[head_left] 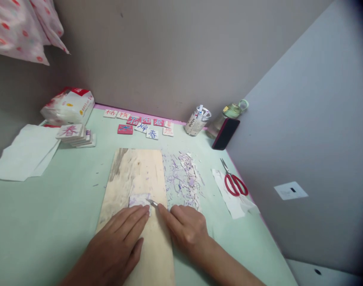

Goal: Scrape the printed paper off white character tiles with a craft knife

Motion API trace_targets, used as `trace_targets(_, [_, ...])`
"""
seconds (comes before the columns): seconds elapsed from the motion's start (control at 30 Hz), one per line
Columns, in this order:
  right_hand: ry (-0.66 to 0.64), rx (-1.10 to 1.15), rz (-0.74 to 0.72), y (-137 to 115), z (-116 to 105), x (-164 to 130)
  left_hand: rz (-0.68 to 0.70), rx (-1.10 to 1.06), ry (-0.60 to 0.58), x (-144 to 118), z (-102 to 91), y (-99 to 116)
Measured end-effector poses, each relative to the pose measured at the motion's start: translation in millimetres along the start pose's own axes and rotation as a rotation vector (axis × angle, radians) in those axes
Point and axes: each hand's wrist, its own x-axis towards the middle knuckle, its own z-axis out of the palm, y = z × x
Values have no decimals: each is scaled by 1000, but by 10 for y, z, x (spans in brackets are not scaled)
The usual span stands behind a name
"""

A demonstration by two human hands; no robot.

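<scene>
On the wooden board lies a small square tile, whitish with pale purple marks. My left hand rests over the tile's near part, its fingers stretched out and pressing the tile against the board; the covered part is hidden. A craft knife is in my right hand, with the fingers wrapped round its handle. Its blade points left and its tip is at the tile's right side. Most of the handle is hidden by my fingers.
Purple and white shavings are scattered right of the board. Red-handled scissors lie on tissue farther right. Carved tiles, a can, a bottle and a phone stand or lie behind. Stacked tiles and paper are left.
</scene>
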Motion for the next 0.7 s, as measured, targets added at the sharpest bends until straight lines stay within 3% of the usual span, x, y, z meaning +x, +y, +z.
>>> trace_targets(0.7, [26,2,56,-14,-2,-5,-6,-18,-6,26,-10,-8])
